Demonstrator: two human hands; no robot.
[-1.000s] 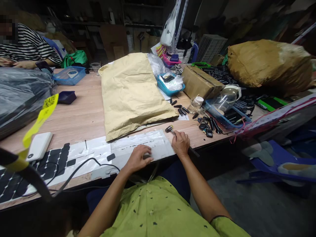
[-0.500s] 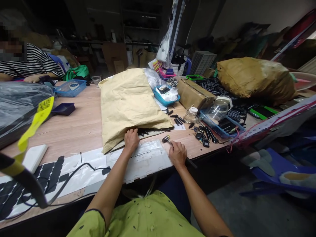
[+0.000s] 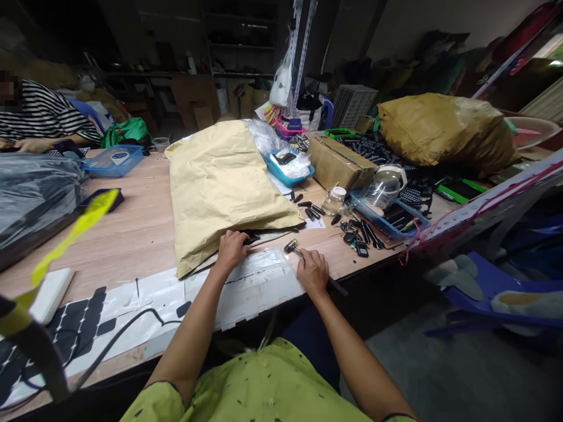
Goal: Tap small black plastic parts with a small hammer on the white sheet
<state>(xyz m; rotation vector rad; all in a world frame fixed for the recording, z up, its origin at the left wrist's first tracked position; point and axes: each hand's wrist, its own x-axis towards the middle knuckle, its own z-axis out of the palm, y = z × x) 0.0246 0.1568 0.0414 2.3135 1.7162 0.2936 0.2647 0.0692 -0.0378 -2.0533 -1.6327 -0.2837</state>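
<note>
My left hand (image 3: 231, 251) is at the mouth of a big cream sack (image 3: 220, 181), its fingers curled beside small black pieces (image 3: 251, 239) that show in the opening. Its fingertips are partly hidden, so I cannot make out what they hold. My right hand (image 3: 313, 272) is closed round the handle of a small hammer (image 3: 290, 246) and rests by the table's front edge. The hammer's head has a yellowish face and points away to the left. Between the hands lies a white board (image 3: 259, 290) covered with clear plastic.
Right of the sack are a glass jar (image 3: 334, 200), a cardboard box (image 3: 341, 161) and a blue basket (image 3: 387, 215) of tools. Key fobs (image 3: 361, 249) lie near the edge. A dark cable (image 3: 132, 319) crosses the left. A person in a striped top (image 3: 48, 111) sits at far left.
The whole view has shifted slightly, so most things sit further left. My left hand remains at the sack's mouth, and my right hand still grips the hammer.
</note>
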